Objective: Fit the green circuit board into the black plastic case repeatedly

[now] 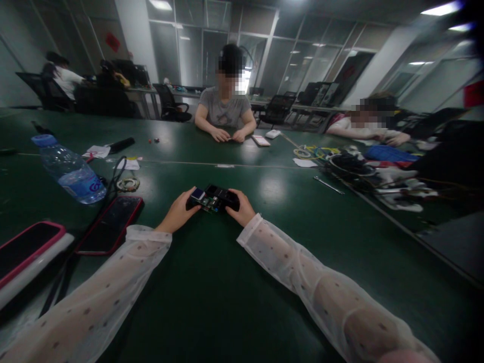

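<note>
My left hand point(178, 210) is closed on the left end of a small green circuit board point(210, 203), thumb at its near edge. On that end sits a small rectangular screen point(197, 194). My right hand point(244, 210) grips a black plastic case point(222, 193), fingers behind it and thumb in front. Board and case overlap in the middle, just above the green table point(212, 282); whether they are joined I cannot tell. My fingertips behind both pieces are hidden.
At left stand a water bottle point(71, 171), a red-edged phone point(111, 224), another pink-edged phone point(28, 247) and a black cable point(113, 181). Tangled cables and parts point(378, 171) lie at right, near a thin metal tool point(328, 184). A person point(226, 108) sits opposite.
</note>
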`<state>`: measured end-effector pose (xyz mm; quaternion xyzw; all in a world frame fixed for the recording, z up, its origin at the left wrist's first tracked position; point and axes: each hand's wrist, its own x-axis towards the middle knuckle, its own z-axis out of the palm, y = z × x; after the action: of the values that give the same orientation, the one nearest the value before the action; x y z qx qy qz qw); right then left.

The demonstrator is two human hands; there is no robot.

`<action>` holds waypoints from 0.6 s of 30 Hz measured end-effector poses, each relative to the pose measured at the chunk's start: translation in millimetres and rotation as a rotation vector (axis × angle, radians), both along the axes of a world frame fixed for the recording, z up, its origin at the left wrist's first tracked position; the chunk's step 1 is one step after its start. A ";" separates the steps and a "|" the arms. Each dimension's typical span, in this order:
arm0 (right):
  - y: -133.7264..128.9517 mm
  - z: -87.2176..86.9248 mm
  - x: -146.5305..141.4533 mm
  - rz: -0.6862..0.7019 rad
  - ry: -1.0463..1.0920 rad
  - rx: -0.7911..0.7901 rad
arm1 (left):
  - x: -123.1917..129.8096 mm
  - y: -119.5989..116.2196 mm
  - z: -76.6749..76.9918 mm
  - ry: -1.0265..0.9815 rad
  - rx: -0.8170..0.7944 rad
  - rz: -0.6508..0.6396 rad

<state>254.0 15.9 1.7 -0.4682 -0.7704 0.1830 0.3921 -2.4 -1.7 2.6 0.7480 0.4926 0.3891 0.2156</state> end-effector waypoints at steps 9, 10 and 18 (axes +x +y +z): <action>2.4 -2.0 0.0 0.064 0.046 -0.015 | 1.4 -2.2 5.0 -0.009 -0.028 -0.055; 2.2 -2.2 0.1 0.062 0.048 -0.024 | 1.5 -2.6 5.7 -0.008 -0.032 -0.059; 2.3 -4.4 -1.2 0.054 0.078 -0.039 | 3.6 -3.8 6.7 -0.013 -0.028 -0.055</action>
<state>252.8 18.2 -2.7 -0.4473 -0.7632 0.2268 0.4075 1.2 -5.5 9.4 0.7556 0.4758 0.3810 0.2401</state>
